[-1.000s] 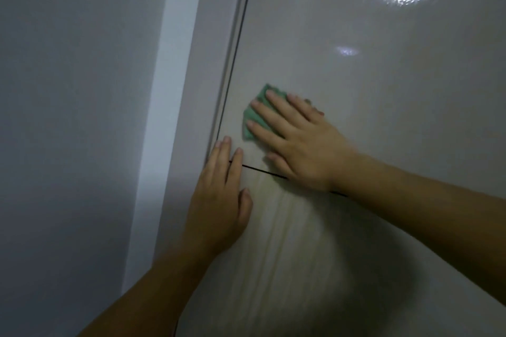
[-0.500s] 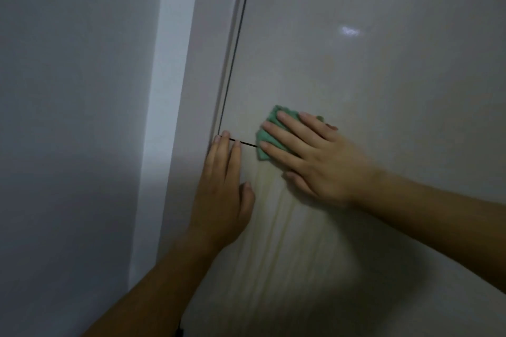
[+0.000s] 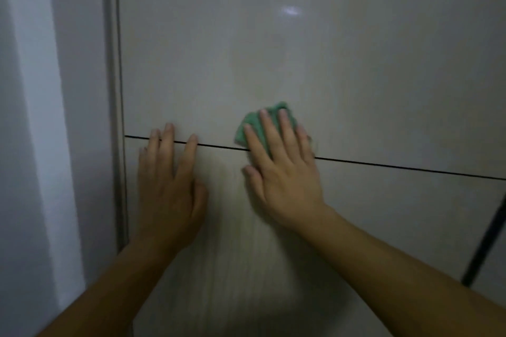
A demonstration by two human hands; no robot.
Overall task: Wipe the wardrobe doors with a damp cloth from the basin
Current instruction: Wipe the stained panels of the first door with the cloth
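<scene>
A glossy beige wardrobe door (image 3: pixel 273 49) fills the view, crossed by a thin dark horizontal seam (image 3: pixel 397 165). My right hand (image 3: pixel 284 172) lies flat on the door and presses a folded green cloth (image 3: pixel 253 124) against it, right on the seam; most of the cloth is hidden under my fingers. My left hand (image 3: pixel 169 189) rests flat on the lower, wood-grained panel to the left, fingers apart, fingertips touching the seam. It holds nothing. No basin is in view.
The door's grey frame edge (image 3: pixel 116 117) runs vertically at left, with a pale wall (image 3: pixel 32 131) beyond it. A dark slanted bar (image 3: pixel 484 243) shows at the lower right. Ceiling light glares on the door's upper part.
My right hand has slid the green cloth down and to the right along the door, onto the seam. The left hand stays braced below the seam, and the view has swung to face the door squarely.
</scene>
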